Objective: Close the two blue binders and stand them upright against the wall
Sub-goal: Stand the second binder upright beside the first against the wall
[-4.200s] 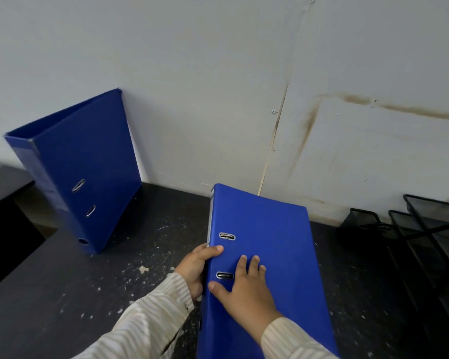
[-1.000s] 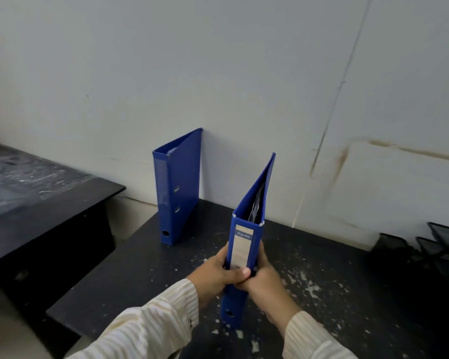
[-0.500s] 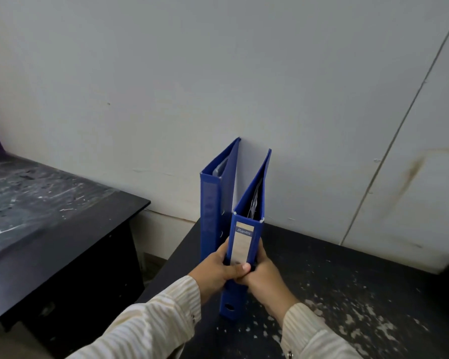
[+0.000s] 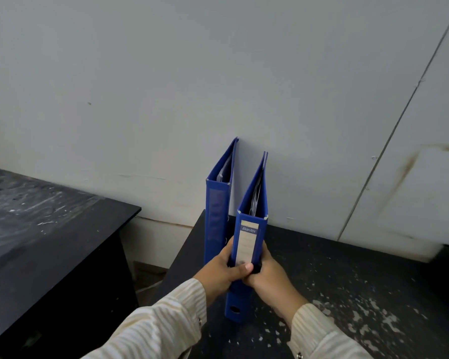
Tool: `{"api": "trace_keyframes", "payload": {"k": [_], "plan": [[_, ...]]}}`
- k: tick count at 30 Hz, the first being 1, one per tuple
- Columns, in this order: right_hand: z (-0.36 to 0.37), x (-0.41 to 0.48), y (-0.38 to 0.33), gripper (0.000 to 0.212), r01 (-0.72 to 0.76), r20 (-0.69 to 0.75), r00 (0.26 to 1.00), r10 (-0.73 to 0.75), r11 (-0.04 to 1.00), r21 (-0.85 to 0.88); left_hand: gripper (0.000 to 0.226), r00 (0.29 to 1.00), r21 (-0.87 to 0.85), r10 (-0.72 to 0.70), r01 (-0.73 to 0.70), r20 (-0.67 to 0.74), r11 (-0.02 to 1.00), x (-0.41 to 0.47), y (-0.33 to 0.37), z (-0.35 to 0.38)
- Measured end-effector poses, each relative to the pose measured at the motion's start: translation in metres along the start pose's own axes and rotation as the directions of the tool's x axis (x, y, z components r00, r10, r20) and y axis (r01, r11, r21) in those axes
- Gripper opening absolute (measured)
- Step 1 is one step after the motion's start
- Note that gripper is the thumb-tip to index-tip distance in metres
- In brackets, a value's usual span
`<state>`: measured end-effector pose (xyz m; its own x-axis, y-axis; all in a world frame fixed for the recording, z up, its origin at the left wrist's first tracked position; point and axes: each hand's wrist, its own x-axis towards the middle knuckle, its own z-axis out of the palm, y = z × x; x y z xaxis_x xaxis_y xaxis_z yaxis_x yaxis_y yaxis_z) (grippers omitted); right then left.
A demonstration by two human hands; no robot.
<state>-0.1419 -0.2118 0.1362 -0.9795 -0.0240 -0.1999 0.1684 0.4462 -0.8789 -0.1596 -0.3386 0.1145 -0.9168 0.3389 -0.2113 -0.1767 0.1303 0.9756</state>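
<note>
**Blue held binder (image 4: 260,237) upright against the wall (image 4: 218,73)**

Both hands clasp the held binder by its spine. The left hand (image 4: 221,274) curls round the spine's left edge, thumb lying across the front just below the white label (image 4: 247,244). The right hand (image 4: 270,278) wraps the right edge. This binder stands on the bench (image 4: 347,281), spine toward the person, and its far edge appears to meet the wall beyond the hands. Its covers are closed to a narrow wedge, with papers showing at the top.

Just left of the left hand, the second binder (image 4: 215,216) also stands upright, close beside the held one, its far edge at the wall. Striped cream sleeves (image 4: 166,322) cover both wrists. The bench is dark, flecked with pale chips to the right of the right hand. Farther left of the hands, across a gap, sits another dark table (image 4: 49,229).
</note>
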Motion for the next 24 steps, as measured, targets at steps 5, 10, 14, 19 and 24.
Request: {"api": "trace_keyframes", "payload": {"k": [5,10,14,19,24], "plan": [[-0.011,-0.011,-0.008,0.08,0.169,-0.083,0.981,-0.177,0.981,-0.094,0.069,0.998,0.018,0.066,-0.066,-0.002,0.998,-0.005,0.006,-0.005],[-0.022,-0.024,-0.029,0.099,0.348,-0.222,0.897,-0.382,0.92,-0.177,0.062,0.982,0.075,0.186,-0.184,-0.019,0.98,-0.008,0.018,-0.01],[-0.03,-0.032,-0.045,0.087,0.426,-0.201,0.839,-0.505,0.84,-0.335,0.056,0.96,0.056,0.27,-0.266,-0.074,0.962,-0.009,0.031,-0.01],[-0.027,-0.03,-0.049,0.055,0.377,-0.172,0.857,-0.486,0.818,-0.434,0.056,0.927,0.12,0.344,-0.329,-0.147,0.937,-0.015,0.046,-0.008],[-0.022,-0.025,-0.044,0.04,0.398,-0.17,0.845,-0.507,0.808,-0.434,0.056,0.895,0.197,0.396,-0.358,-0.205,0.913,-0.022,0.055,-0.007]]}}
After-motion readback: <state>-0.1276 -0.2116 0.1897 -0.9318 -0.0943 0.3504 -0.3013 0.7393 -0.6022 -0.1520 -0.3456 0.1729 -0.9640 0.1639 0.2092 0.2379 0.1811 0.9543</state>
